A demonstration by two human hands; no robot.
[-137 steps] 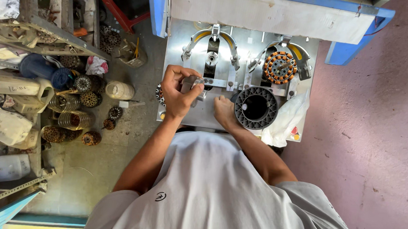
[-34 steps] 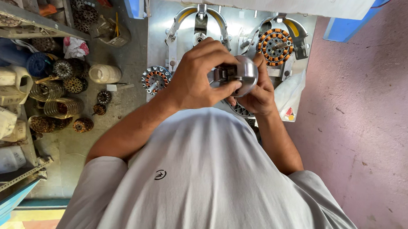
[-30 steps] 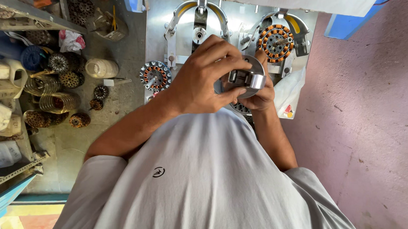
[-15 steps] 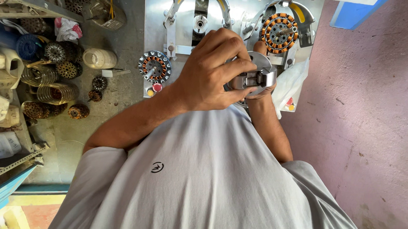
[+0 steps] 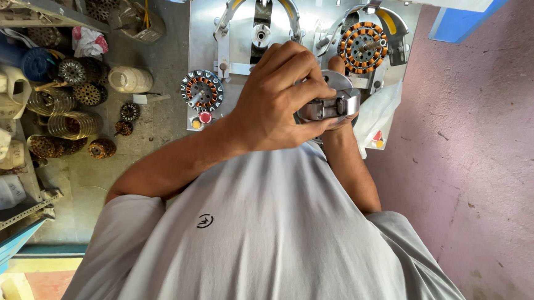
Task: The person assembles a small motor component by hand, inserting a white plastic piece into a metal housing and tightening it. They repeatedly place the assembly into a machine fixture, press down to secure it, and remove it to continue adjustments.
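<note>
Left hand (image 5: 279,98): fingers wrapped over round metal part (image 5: 332,101)
Right hand (image 5: 337,120): mostly hidden beneath part; grip cannot be told
Part location: above metal workbench (image 5: 213,17), near wound stator (image 5: 363,48)

Soft, even daylight fills the scene, bright enough that colours read clearly, and it seems to come from the upper right, where the pink wall (image 5: 495,151) is lightest. The metal worktop (image 5: 209,35) gives a pale sheen without harsh glare, and shadows under the hands are faint. Focus is sharp in the middle, while the wide lens bends and stretches the edges, and the shelf (image 5: 11,97) at left sits dimmer.
</note>
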